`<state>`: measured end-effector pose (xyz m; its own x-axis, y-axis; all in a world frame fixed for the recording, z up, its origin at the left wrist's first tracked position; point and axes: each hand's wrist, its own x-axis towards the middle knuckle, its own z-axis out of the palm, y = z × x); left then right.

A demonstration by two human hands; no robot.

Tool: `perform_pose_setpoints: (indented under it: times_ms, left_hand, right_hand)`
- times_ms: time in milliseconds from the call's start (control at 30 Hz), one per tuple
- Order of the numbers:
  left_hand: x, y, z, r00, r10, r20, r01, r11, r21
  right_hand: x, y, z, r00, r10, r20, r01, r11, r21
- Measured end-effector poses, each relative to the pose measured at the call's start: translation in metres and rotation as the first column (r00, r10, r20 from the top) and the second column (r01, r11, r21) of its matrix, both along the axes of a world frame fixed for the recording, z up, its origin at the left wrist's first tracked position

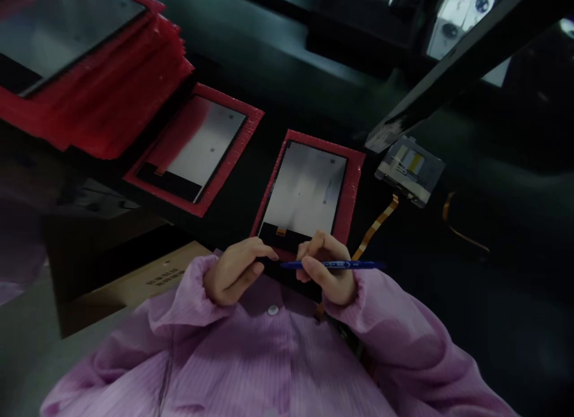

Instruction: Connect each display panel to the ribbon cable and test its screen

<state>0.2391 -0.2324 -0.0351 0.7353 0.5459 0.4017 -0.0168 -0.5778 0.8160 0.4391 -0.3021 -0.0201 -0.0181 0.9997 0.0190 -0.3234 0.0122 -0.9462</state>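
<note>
Between thumb and fingers, my right hand (329,264) grips a blue pen (365,265), its tip pointing left. My left hand (237,270) hovers just left of the pen tip, thumb and fingers apart, holding nothing that I can see. Just beyond both hands lies a display panel (305,186) with a reflective face and a short orange flex tab, resting on a red bubble-wrap sheet (354,172). Farther left, a second display panel (197,142) lies on another red sheet (228,172).
At the upper left rises a thick stack of red bubble-wrap bags (121,88), another panel on top. To the right sit a small metal-framed circuit unit (410,169) with an orange flex cable (375,228) and a slanted post (448,64). A cardboard box (134,276) stands below the table edge.
</note>
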Motion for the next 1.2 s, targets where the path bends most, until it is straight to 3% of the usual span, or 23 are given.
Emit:
perform_pose_setpoints:
  times_ms: [200,433,567,733,900,1067,1200]
  left_hand:
    - [0.005,-0.005,0.004,0.994,-0.112,0.003,0.112,0.993,-0.036]
    - [0.006,-0.006,0.004,0.994,-0.113,-0.015,0.113,0.993,0.042]
    - [0.005,-0.012,0.004,0.993,-0.103,-0.060,0.103,0.995,-0.005]
    - [0.005,-0.023,0.007,0.979,-0.084,-0.186,0.069,0.994,-0.087]
    - [0.009,-0.034,0.008,0.927,-0.106,-0.360,0.072,0.992,-0.106]
    - [0.012,-0.040,0.011,0.882,-0.114,-0.457,0.051,0.988,-0.147]
    - [0.014,-0.039,0.019,0.920,-0.059,-0.387,0.010,0.992,-0.128]
  right_hand:
    - [-0.006,-0.005,-0.002,0.998,0.012,0.059,-0.015,0.998,0.053]
    - [-0.003,-0.006,0.004,0.988,-0.048,0.145,0.025,0.987,0.157]
    - [-0.006,-0.004,0.008,0.964,0.015,0.264,-0.058,0.986,0.157]
    - [-0.008,-0.004,0.012,0.904,0.004,0.428,-0.085,0.982,0.169]
    - [-0.007,-0.008,0.012,0.897,-0.001,0.441,-0.081,0.983,0.167]
    - [-0.005,-0.005,0.018,0.888,0.077,0.453,-0.149,0.981,0.124]
    - [0.005,-0.002,0.018,0.895,0.195,0.402,-0.240,0.968,0.065]
